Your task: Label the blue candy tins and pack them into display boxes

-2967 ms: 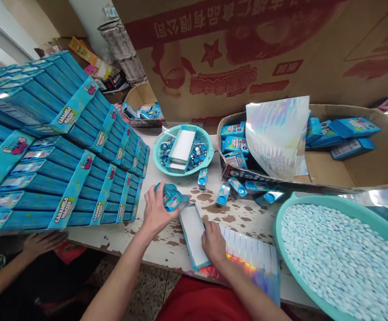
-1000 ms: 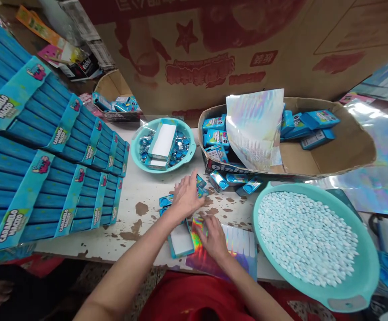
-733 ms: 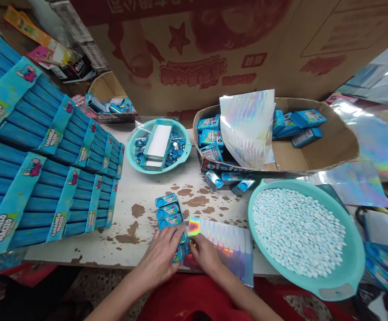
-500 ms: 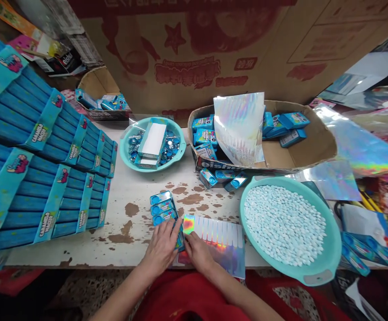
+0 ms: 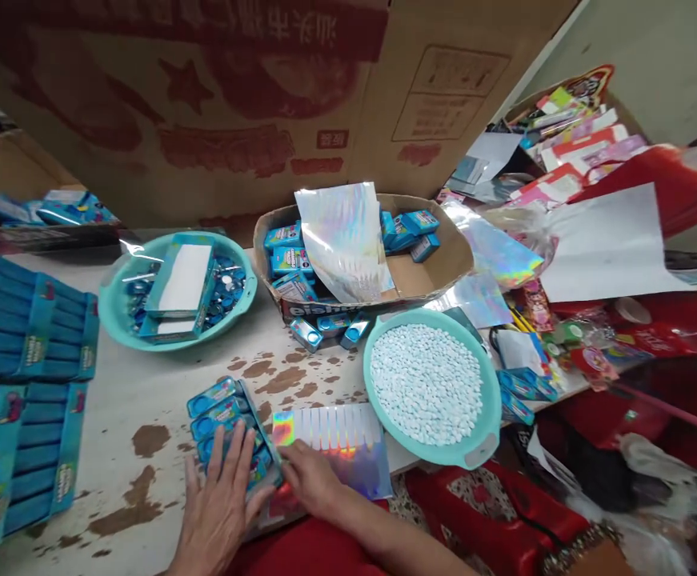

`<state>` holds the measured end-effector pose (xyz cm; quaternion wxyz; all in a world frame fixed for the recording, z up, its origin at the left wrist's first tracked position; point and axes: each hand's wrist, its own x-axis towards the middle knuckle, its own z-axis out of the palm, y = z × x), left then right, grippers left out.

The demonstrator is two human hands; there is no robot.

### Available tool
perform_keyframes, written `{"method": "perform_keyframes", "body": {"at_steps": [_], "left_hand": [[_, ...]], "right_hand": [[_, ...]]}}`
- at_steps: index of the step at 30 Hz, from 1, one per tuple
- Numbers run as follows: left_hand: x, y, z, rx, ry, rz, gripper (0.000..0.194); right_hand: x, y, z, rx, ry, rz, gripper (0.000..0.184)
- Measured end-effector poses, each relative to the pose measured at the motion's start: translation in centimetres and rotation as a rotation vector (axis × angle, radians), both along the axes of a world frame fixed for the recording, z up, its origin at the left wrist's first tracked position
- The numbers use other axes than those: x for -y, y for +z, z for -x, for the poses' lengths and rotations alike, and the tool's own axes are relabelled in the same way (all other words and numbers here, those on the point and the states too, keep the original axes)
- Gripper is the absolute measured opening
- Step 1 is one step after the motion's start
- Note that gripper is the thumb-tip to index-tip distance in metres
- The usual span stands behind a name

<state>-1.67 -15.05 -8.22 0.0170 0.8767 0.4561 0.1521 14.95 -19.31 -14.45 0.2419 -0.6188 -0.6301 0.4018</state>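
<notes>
A row of small blue candy packs with round windows lies at the near edge of the table, with a thin blue display tray along its right side. My left hand rests over the packs, fingers spread and lying flat on them. At the tray's lower right edge, my right hand is closed with its fingertips on that edge; the hand hides part of it. Just under and beside my right hand is a shiny holographic sticker sheet, partly covered by my wrist.
A turquoise basin of pale candies stands to the right. Another basin holds blue pieces and trays. Behind is a cut carton with blue packs and a sheet. Stacked filled displays stand left; a large cardboard box rises behind.
The view has turned to the right, so things sit further left. My left hand's fingers have spread wider over the packs. My right hand stays at the row's right edge.
</notes>
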Motion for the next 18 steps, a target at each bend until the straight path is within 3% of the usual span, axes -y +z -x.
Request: {"method": "perform_keyframes", "body": {"at_steps": [2, 4, 6, 9, 12, 14, 18], "left_hand": [[-1.9, 1.4, -1.9, 0.101, 0.018, 0.065, 0.068], [-5.0, 2.2, -5.3, 0.25, 0.094, 0.251, 0.067], [-8.8, 2.1, -9.8, 0.431, 0.313, 0.531, 0.074], [-13.9, 1.0, -16.4, 0.649, 0.604, 0.765, 0.092], [-16.0, -0.2, -19.7, 0.742, 0.785, 0.786, 0.096], [-16.0, -0.7, -19.7, 0.736, 0.748, 0.802, 0.09], [-15.2, -0.6, -16.9, 0.547, 0.516, 0.905, 0.076]], "right_hand": [[-1.1, 0.1, -1.6, -0.113, -0.31, -0.071, 0.029], [-3.1, -0.1, -3.3, -0.179, -0.663, -0.124, 0.041], [-5.9, -0.4, -5.1, -0.225, -0.888, -0.126, 0.057], [-10.4, -0.7, -7.2, -0.268, -0.995, -0.106, 0.076], [-13.8, -0.5, -8.9, -0.157, -1.029, -0.185, 0.089], [-15.2, -0.5, -9.8, -0.053, -1.047, -0.251, 0.092], [-15.4, -1.5, -10.1, 0.007, -1.067, -0.223, 0.083]]}}
